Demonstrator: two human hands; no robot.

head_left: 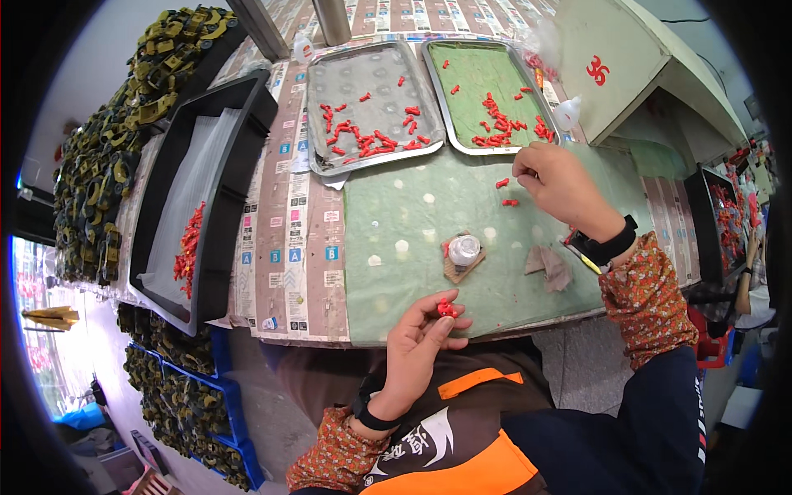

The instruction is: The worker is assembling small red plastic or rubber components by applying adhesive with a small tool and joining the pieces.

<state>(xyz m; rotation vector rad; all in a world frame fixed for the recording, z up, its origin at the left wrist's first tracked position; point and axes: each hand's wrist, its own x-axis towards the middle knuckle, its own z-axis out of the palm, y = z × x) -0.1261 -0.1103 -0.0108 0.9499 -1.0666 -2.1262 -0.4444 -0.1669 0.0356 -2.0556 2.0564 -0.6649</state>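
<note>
My left hand [422,337] is closed near the table's front edge. Between its thumb and fingers sits a small red plastic piece [447,309]. My right hand [558,183] is bent over the near rim of the green-lined tray [477,68], its fingers drawn together; what they hold, if anything, is hidden. Several red pieces [495,124] lie in that tray. Two loose red pieces [510,202] rest on the green cloth beside my right hand. Between my hands, a small round clear container [464,249] with a whitish top stands on a brown pad [459,273].
A grey-lined tray [355,74] with more red pieces stands at the back. On the left, a black bin [239,148] holds a red pile [189,252]. A crumpled cloth [550,267] lies at right. A whitish box [631,62] stands behind it. Olive toy parts [99,181] are heaped far left.
</note>
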